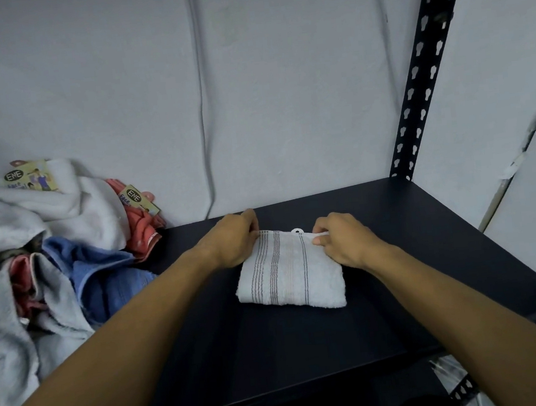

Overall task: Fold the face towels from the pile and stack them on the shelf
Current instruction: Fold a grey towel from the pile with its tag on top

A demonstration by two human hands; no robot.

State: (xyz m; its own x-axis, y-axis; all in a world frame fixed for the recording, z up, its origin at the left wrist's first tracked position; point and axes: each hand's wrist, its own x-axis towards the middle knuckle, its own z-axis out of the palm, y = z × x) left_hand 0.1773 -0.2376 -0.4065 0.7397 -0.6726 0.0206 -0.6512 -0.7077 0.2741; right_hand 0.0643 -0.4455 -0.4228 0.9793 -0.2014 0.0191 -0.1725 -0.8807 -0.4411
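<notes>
While the dark shelf (380,257) carries only one folded piece so far, most of the job looks to be ahead. It is a metal rack board with a slotted upright (423,66) rising at its far right corner, set against a pale wall (281,87) with a thin cable (202,111) hanging down it.

On the left end of the shelf lies the pile (46,257), a loose heap of unfolded face towels: white and grey ones, a blue one (103,271) towards the near side, a coral one (138,228) at the far edge by the wall. Two printed card tags (30,178) stick up from the heap. I judge several towels there are waiting to be folded.

Near the middle of the shelf, well apart from the pile, sits the striped towel (289,272), white with thin vertical bands, already folded into a compact rectangle with its rounded fold towards the near side. It lies flat on the board with nothing under it, so it seems to be the start of the stack.

The left hand (234,242) grips the far left corner, fingers curled around the edge. The right hand (342,238) pinches the far right corner between thumb and fingers. A small white hanging loop (297,231) shows between them.
</notes>
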